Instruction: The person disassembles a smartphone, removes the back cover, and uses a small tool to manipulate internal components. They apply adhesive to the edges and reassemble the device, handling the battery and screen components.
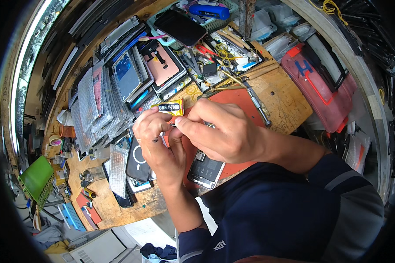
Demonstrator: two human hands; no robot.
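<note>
My left hand [156, 140] holds a small yellow glue tube [171, 108] by its lower end, pointing it up and to the right. My right hand [217, 131] pinches the tube's tip end with thumb and fingers, right against the left hand. Both hands hover over a red work mat [245, 103]. Below them on the mat lies an opened phone [206, 168] with its inner parts showing. A dark phone back [138, 164] with a white ring lies just left of my left wrist.
A wooden bench [281, 94] holds rows of bubble-wrapped phone screens [96, 109], a tray of tools and parts [224, 55], a pink phone panel [162, 65], a dark phone [180, 27] on a green basket, a red plastic case [324, 92] at right, a green box [36, 177] at left.
</note>
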